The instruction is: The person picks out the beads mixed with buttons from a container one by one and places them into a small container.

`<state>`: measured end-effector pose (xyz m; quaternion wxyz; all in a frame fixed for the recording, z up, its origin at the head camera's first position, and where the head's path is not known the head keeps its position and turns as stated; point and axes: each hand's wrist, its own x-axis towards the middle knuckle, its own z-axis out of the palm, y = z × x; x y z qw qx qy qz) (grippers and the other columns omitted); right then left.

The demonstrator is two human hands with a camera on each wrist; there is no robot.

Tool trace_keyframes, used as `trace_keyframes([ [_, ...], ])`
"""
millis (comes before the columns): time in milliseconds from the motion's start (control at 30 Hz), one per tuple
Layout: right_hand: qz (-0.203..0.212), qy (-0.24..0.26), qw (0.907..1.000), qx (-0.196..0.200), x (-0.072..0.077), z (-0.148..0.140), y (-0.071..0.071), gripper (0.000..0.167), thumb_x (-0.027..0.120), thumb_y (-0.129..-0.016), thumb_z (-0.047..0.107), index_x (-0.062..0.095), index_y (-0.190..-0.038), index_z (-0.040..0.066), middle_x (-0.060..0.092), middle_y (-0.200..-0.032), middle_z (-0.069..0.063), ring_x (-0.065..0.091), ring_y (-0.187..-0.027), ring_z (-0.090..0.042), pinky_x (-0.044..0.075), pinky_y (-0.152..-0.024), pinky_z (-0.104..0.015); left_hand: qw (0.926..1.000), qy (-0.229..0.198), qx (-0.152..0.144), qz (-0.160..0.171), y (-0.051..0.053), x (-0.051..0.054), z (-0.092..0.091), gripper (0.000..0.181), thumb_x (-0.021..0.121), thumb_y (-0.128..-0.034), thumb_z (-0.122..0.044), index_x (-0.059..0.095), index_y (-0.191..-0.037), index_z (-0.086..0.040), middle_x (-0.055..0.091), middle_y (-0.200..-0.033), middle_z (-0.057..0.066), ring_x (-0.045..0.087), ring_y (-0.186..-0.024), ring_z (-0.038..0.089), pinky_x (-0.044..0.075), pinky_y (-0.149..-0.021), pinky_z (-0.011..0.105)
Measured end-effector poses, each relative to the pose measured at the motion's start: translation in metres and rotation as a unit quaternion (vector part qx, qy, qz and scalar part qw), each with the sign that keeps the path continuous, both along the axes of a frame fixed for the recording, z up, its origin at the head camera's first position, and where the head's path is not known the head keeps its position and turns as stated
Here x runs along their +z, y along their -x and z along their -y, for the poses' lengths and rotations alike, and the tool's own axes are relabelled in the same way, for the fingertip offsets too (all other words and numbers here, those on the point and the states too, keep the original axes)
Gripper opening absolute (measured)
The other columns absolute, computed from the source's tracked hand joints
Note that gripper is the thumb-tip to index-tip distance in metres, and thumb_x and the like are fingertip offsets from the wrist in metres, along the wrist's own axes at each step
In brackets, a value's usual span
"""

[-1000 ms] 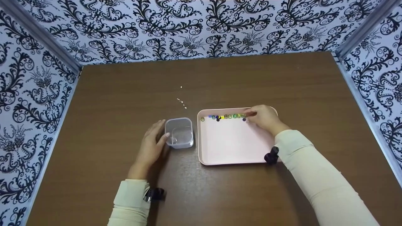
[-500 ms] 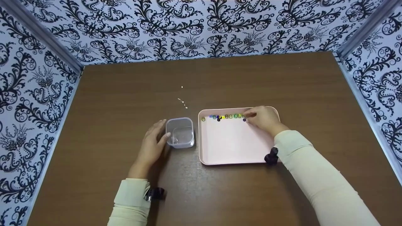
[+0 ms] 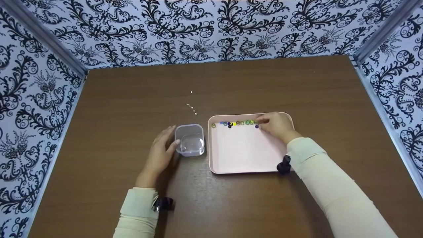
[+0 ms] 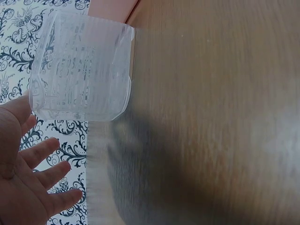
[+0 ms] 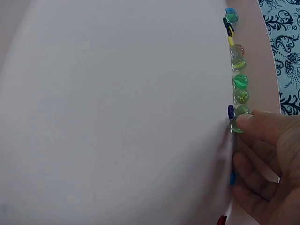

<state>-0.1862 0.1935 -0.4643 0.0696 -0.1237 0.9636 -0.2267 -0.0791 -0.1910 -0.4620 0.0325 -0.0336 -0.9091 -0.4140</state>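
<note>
A clear plastic container [image 3: 190, 142] stands on the table, left of a pink tray [image 3: 244, 155]. My left hand [image 3: 159, 153] rests beside it, thumb against its wall. Its fingers are loosely spread in the left wrist view. Along the tray's far wall lies a row of glass marbles [image 5: 241, 81] with several small buttons [image 5: 230, 111] among them. My right hand [image 3: 277, 125] is at the row's right end. There its thumb and a finger pinch a greenish marble [image 5: 237, 125], partly hidden by the thumb. A blue button [image 5: 233, 177] lies by the curled lower fingers.
Tiny pale specks [image 3: 191, 108] mark the brown table [image 3: 138, 99] behind the container. Patterned walls [image 3: 205, 29] enclose its back and sides. A red button [image 5: 222, 220] lies at the bottom edge of the right wrist view. A single marble [image 3: 213, 125] sits in the tray's far left corner.
The right forearm has shifted very slightly left, while its fingers stay at the same end of the row. The left hand and the container hold their places.
</note>
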Motion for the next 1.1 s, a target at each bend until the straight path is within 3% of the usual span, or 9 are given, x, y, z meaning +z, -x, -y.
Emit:
trace_keyframes([
  [400,-0.021,0.018,0.9996,0.001,-0.0004,-0.0003,-0.0029,0.023,0.072,-0.081,0.014,0.077,-0.104,0.014,0.074,-0.102,-0.006,0.068,-0.101,-0.029,0.049,-0.091,-0.044,0.9999,-0.009,0.003,0.011,0.0000,-0.0019,0.0005,0.050,0.061,-0.0952,-0.019,0.048,-0.142,-0.005,0.043,-0.147,0.019,0.033,-0.139,0.036,0.022,-0.115,0.051],
  [733,0.022,0.062,0.9975,-0.026,0.0029,0.0009,-0.0044,0.027,0.064,-0.085,0.005,0.074,-0.110,0.010,0.072,-0.106,-0.012,0.066,-0.103,-0.030,0.050,-0.091,-0.044,0.9999,-0.008,-0.002,0.012,0.0010,-0.0010,0.0004,0.051,0.062,-0.0949,-0.018,0.047,-0.142,-0.004,0.043,-0.147,0.020,0.032,-0.139,0.037,0.021,-0.115,0.051],
  [900,0.047,0.101,0.9932,-0.033,0.0042,0.0010,-0.0060,0.028,0.063,-0.085,0.004,0.073,-0.111,0.007,0.072,-0.107,-0.012,0.066,-0.099,-0.028,0.053,-0.079,-0.035,0.9999,-0.009,0.000,0.011,0.0010,-0.0008,0.0000,0.050,0.062,-0.0949,-0.018,0.048,-0.141,-0.004,0.044,-0.146,0.020,0.033,-0.139,0.037,0.022,-0.115,0.052],
  [1100,0.079,0.164,0.9825,-0.042,0.0031,-0.0005,-0.0057,0.030,0.062,-0.086,0.002,0.070,-0.114,0.002,0.069,-0.111,-0.017,0.064,-0.098,-0.026,0.046,-0.069,-0.020,0.9999,-0.008,-0.001,0.008,0.0010,-0.0013,-0.0004,0.049,0.061,-0.0951,-0.018,0.049,-0.140,-0.003,0.045,-0.145,0.019,0.035,-0.138,0.036,0.023,-0.115,0.051],
])
